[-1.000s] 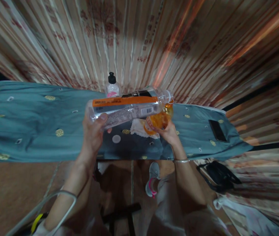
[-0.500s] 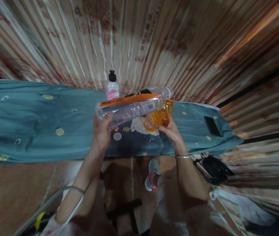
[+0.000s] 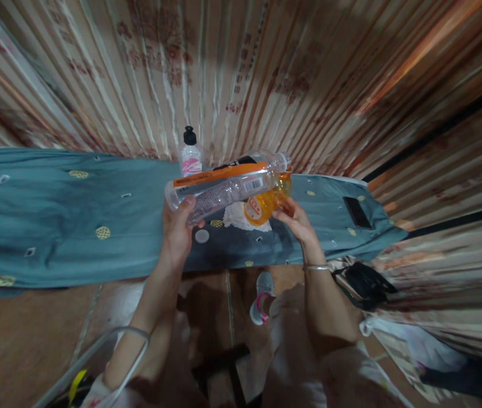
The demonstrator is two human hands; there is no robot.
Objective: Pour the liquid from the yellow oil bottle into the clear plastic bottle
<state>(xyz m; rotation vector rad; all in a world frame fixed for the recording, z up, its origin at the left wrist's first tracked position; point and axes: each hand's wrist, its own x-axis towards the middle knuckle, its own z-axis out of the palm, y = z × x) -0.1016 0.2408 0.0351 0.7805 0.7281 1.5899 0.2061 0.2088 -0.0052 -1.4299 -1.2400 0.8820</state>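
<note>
Clear plastic bottle [image 3: 226, 184] with an orange label band lies nearly sideways in the air above the teal patterned cloth [image 3: 75, 215], its neck tipped down to the mouth of a small orange bottle [image 3: 266, 204]. Left hand [image 3: 177, 229] wraps the clear bottle near its base, thumb pressed on the label side, the other fingers curled behind and mostly hidden. Right hand [image 3: 294, 221] holds the orange bottle tilted, fingers closed round its lower part; exact finger placement is hard to tell. Whether liquid is flowing cannot be seen. Risks, as a judgement: the two mouths look only loosely lined up, so any wobble could send liquid onto the white cloth [image 3: 241, 215] lying under them or onto the teal cloth; the one-handed grip at the far end of a long bottle leaves the neck free to swing; the tilted orange bottle could overflow. A dark phone [image 3: 355, 212] lies well apart to the right, and a small black-capped bottle [image 3: 190, 156] stands upright behind, near enough to be knocked.
</note>
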